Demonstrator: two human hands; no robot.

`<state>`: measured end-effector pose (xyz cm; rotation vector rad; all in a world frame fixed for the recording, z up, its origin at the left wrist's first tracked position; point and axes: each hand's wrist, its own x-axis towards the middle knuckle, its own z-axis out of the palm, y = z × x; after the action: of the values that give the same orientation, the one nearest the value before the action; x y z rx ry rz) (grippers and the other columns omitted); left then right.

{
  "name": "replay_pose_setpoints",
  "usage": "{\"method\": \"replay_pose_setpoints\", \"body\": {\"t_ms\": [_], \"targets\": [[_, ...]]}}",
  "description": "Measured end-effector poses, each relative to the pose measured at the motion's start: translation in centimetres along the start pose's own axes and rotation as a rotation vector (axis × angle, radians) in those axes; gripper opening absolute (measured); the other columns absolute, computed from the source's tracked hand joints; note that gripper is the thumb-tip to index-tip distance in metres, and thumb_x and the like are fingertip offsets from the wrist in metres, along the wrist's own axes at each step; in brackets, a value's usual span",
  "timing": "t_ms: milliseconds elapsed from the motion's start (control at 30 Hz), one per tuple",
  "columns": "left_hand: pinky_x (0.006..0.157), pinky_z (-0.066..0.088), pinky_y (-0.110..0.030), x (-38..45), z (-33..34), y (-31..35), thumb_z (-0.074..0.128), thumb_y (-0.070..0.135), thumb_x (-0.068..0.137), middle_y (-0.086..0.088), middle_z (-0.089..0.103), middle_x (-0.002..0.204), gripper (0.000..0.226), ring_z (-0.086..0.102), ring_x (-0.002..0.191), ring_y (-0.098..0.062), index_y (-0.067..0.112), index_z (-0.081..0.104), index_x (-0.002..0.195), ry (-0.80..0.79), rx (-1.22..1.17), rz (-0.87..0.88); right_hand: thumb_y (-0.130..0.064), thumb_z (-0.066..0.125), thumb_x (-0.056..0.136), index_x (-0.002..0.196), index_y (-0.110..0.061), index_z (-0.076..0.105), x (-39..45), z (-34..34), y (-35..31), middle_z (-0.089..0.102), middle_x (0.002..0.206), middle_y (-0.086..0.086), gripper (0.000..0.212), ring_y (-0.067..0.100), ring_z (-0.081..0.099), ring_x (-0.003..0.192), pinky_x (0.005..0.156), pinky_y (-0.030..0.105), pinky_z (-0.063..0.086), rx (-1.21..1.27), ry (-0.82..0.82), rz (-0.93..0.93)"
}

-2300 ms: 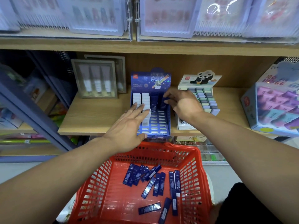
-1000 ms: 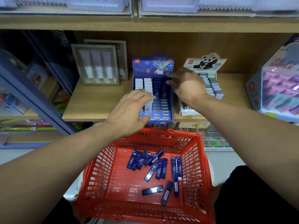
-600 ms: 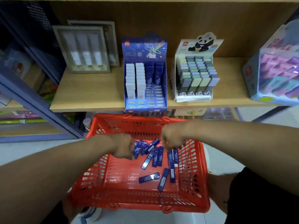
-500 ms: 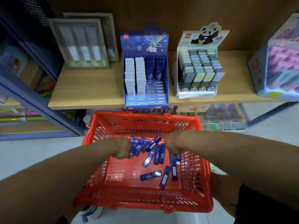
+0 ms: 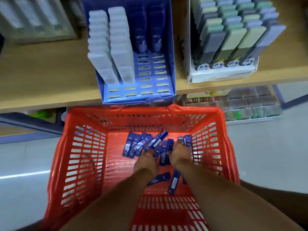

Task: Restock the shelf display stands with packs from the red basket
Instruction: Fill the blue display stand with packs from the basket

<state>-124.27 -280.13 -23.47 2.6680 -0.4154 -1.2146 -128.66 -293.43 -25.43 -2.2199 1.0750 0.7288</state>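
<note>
The red basket [image 5: 145, 108] stands below the shelf edge, with several dark blue packs [image 5: 131, 145] loose on its floor. Both my hands reach down into it. My left hand [image 5: 146, 160] rests its fingertips on packs near the middle. My right hand [image 5: 180, 155] touches packs at the right side. Their fingers are seen from behind, so any grip is hidden. On the shelf above, the blue display stand [image 5: 169, 47] holds two rows of white packs [image 5: 113, 47] and a few blue packs [image 5: 148, 30] at the back. Its front slots are bare.
A white panda display stand [image 5: 221, 75] full of pastel packs sits right of the blue one on the wooden shelf [image 5: 41, 77]. A grey framed box [image 5: 33, 19] stands at the back left. Small goods [image 5: 250, 104] fill a lower shelf at right.
Both hands left the blue stand and dropped into the basket. They now reach deeper, down onto the packs. The view has tilted down and moved closer.
</note>
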Motion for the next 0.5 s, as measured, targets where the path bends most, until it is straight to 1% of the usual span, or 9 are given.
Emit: {"method": "replay_pose_setpoints", "body": {"t_ms": [67,200,300,367,400,433,500], "targets": [[0.093,0.051,-0.039,0.9,0.6,0.0,0.054,0.009,0.093,-0.007,0.058,0.131,0.038,0.062,0.115,-0.027,0.018,0.054,0.130,0.035,0.001,-0.006,-0.022,0.061,0.096,0.132,-0.004,0.044,0.6,0.7,0.2,0.062,0.126,0.016,0.044,0.033,0.060,0.117,0.091,0.036,0.049,0.050,0.006,0.014],[0.085,0.049,-0.034,2.2,1.6,-0.5,0.061,0.019,0.095,-0.008,0.061,0.124,0.027,0.063,0.109,-0.027,0.014,0.055,0.120,0.039,-0.031,0.025,-0.019,0.063,0.095,0.133,-0.007,0.044,1.2,1.6,0.5,0.065,0.121,0.012,0.045,0.031,0.063,0.112,0.089,0.035,0.053,0.149,0.034,0.110],[0.080,0.046,-0.027,2.3,1.9,-0.6,0.060,0.019,0.097,-0.010,0.066,0.119,0.022,0.065,0.106,-0.027,0.012,0.057,0.118,0.041,-0.084,0.030,-0.016,0.065,0.093,0.133,-0.007,0.040,1.3,1.9,0.3,0.066,0.116,0.013,0.048,0.031,0.065,0.105,0.081,0.034,0.051,0.265,0.043,0.175],[0.077,0.039,-0.022,2.1,1.9,-0.7,0.056,0.017,0.097,-0.010,0.068,0.118,0.021,0.065,0.108,-0.027,0.012,0.059,0.117,0.010,-0.099,0.057,-0.015,0.064,0.093,0.139,-0.007,0.036,1.3,1.6,-0.1,0.066,0.119,0.013,0.055,0.033,0.065,0.107,0.082,0.034,0.050,0.293,0.028,0.196],[0.076,0.037,-0.021,1.9,1.7,-0.8,0.055,0.016,0.097,-0.009,0.068,0.117,0.022,0.064,0.108,-0.027,0.014,0.059,0.118,-0.007,-0.107,0.076,-0.014,0.063,0.093,0.140,-0.007,0.038,1.2,1.5,-0.3,0.065,0.120,0.013,0.053,0.033,0.064,0.109,0.084,0.035,0.051,0.277,0.018,0.179],[0.076,0.036,-0.020,1.6,1.4,-1.0,0.056,0.016,0.095,-0.008,0.068,0.116,0.023,0.064,0.107,-0.027,0.015,0.060,0.118,-0.022,-0.116,0.088,-0.013,0.061,0.093,0.137,-0.008,0.043,1.0,1.2,-0.5,0.065,0.121,0.013,0.048,0.033,0.064,0.110,0.085,0.036,0.052,0.240,0.011,0.152],[0.075,0.039,-0.021,1.0,0.3,-1.7,0.061,0.017,0.092,-0.006,0.069,0.109,0.019,0.064,0.099,-0.025,0.018,0.059,0.111,-0.054,-0.138,0.097,-0.010,0.057,0.092,0.127,-0.009,0.052,0.0,0.1,-1.1,0.065,0.120,0.013,0.035,0.033,0.062,0.112,0.087,0.035,0.051,0.150,0.013,0.076]]}}
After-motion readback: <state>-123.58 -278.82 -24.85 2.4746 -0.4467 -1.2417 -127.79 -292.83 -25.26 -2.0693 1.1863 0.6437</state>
